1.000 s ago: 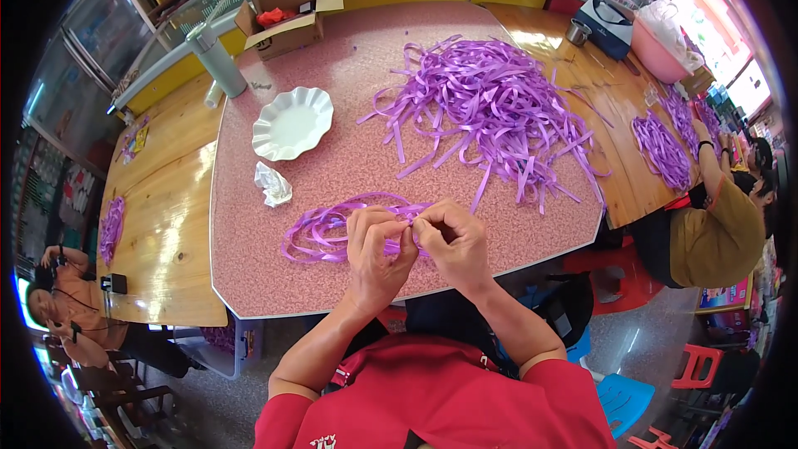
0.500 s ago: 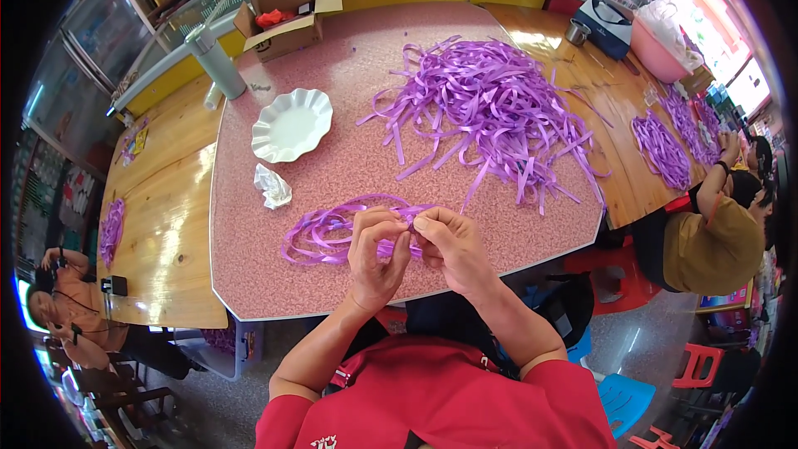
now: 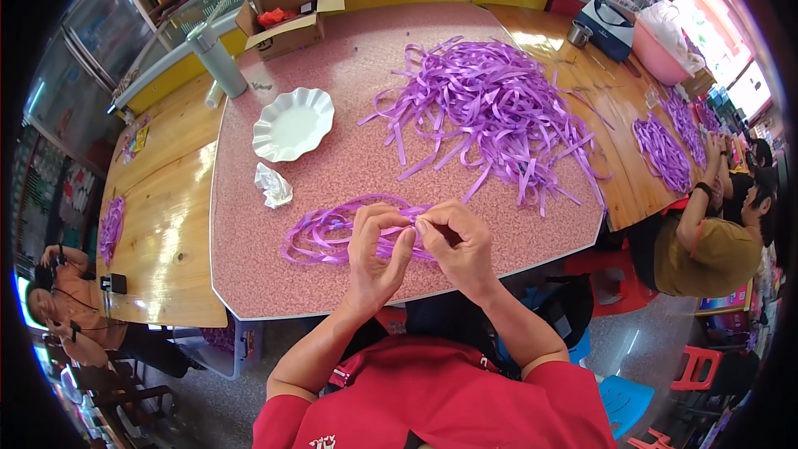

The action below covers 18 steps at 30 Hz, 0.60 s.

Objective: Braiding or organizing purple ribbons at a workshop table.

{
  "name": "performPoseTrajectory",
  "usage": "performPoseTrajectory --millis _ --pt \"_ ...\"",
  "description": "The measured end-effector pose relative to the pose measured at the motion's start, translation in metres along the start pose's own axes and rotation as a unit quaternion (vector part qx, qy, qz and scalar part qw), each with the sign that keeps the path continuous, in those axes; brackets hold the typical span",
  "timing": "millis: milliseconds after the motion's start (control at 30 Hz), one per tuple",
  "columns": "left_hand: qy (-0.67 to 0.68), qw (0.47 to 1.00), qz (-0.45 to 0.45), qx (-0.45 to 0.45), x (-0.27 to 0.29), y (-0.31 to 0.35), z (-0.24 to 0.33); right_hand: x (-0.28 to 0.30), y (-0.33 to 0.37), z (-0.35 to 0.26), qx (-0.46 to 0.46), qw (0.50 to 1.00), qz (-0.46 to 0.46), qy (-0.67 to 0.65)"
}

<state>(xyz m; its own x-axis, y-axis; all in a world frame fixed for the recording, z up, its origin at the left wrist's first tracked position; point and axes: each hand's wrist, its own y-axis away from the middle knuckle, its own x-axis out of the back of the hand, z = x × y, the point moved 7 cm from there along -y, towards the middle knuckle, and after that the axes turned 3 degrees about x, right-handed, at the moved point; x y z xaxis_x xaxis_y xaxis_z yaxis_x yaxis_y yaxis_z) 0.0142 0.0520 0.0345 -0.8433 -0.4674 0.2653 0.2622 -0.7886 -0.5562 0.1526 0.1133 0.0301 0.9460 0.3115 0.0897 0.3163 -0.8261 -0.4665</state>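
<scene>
Over the near part of the pink speckled table (image 3: 274, 283), my left hand (image 3: 376, 256) pinches a purple ribbon with thumb and forefinger. Touching it at the tips, my right hand (image 3: 462, 254) is closed on the same ribbon. The exact spot between the fingertips is too small to make out. Just beyond and left of my hands lie looped purple ribbons (image 3: 320, 237), partly hidden by the left hand. Farther off to the right spreads a big tangled heap of purple ribbons (image 3: 490, 100).
Left of the heap stand a white scalloped dish (image 3: 293, 125) and a crumpled white tissue (image 3: 273, 186). An open cardboard box (image 3: 287, 33) and a grey-green bottle (image 3: 218, 62) are at the back. People sit at right (image 3: 706, 249) and left (image 3: 83, 308), near more ribbon bundles (image 3: 662, 152).
My right hand has turned slightly, its fingers lifting and curling more, while both hands stay fingertip to fingertip. The person at right has shifted, with raised hands closer together.
</scene>
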Motion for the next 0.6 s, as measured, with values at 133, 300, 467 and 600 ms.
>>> performPoseTrajectory --millis 133,300,467,600 --pt "0.014 0.999 -0.029 0.027 0.000 0.000 -0.006 0.003 -0.003 -0.005 0.033 0.999 -0.032 0.028" --pt "0.061 0.992 -0.054 0.097 -0.003 0.001 -0.022 0.003 -0.004 -0.001 0.018 0.997 -0.069 0.014" --pt "-0.068 0.997 -0.030 0.021 -0.006 -0.004 -0.008 -0.002 0.000 -0.010 0.083 0.990 -0.028 0.110" --pt "-0.060 0.998 0.021 0.004 -0.009 0.000 -0.008 -0.001 0.004 0.017 -0.050 0.997 0.026 -0.049"
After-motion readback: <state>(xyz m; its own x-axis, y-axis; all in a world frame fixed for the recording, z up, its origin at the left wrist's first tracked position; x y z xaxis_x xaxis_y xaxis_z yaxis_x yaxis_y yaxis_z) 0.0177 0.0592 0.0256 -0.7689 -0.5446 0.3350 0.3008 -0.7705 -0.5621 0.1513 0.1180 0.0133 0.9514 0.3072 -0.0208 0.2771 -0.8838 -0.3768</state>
